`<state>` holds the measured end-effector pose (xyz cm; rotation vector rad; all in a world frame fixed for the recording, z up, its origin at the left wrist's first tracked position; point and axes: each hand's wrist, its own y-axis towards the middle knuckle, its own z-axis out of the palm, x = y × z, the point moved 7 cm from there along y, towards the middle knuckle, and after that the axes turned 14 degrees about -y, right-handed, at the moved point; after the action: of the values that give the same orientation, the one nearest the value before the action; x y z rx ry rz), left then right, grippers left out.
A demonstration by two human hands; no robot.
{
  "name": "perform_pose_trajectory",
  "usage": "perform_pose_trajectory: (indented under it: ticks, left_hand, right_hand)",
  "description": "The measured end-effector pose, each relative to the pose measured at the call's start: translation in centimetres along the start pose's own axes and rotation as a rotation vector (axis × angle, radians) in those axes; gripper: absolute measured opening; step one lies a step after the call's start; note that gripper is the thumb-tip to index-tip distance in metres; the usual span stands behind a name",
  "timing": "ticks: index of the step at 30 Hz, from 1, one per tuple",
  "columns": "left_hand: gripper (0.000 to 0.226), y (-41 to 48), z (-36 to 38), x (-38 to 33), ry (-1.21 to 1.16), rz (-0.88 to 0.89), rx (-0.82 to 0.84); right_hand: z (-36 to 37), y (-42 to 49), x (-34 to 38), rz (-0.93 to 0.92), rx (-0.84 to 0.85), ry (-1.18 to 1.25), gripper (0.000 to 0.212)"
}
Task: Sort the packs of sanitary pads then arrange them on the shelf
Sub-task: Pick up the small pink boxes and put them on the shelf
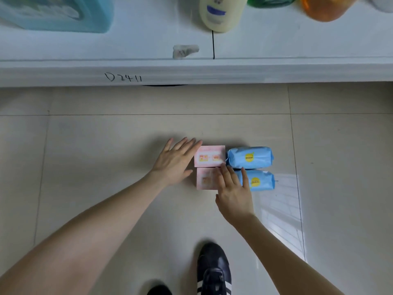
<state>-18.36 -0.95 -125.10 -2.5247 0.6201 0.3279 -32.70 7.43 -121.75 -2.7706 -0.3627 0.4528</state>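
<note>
Left hand [173, 161]: fingers straight, at pink packs. Right hand [232, 192]: fingers straight, resting across packs. Pink packs [209, 156]: two. Blue packs [249, 157]: two. Floor [106, 145].

bright even light, window glare on floor [280, 211], blurred curved shelf [191, 70] edge.

This looks like a shop. At 12 o'clock a white shelf [234, 70] holds bottles [221, 15], with a code [123, 77] written on its edge. The floor [106, 135] is tiled.
</note>
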Motion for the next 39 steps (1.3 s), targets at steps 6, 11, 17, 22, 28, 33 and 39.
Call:
perform_pose_trajectory:
  ticks: [6,11,17,22,28,33,39]
  left_hand:
    - [0.081,1.4,0.5,-0.2,-0.035,0.07,0.02]
    - [0.079,1.8,0.5,0.0,-0.082,0.099,0.02]
    - [0.074,2.6,-0.4,0.7,-0.107,0.102,-0.037]
    - [0.066,2.3,-1.6,1.4,-0.204,0.042,-0.085]
    - [0.059,-1.1,-3.2,2.3,-0.308,-0.064,-0.079]
    - [0.056,-5.6,-5.0,2.8,-0.393,-0.193,-0.071]
    - [0.053,-12.1,-8.6,1.3,-0.502,-0.26,-0.11]
  right_hand:
    - [0.7,-0.1,0.3,0.009,-0.096,-0.053,0.074]
    - [0.6,0.0,0.1,0.005,-0.131,-0.055,0.076]
    - [0.5,0.6,0.0,0.028,-0.128,-0.041,0.061]
    - [0.1,0.9,0.0,0.048,-0.098,0.02,0.05]
    - [-1.8,-0.6,0.4,0.029,-0.108,0.091,0.047]
    - [-4.7,-3.3,0.4,0.022,-0.068,0.134,0.057]
    - [-9.2,-7.4,-0.5,0.012,0.047,0.182,0.057]
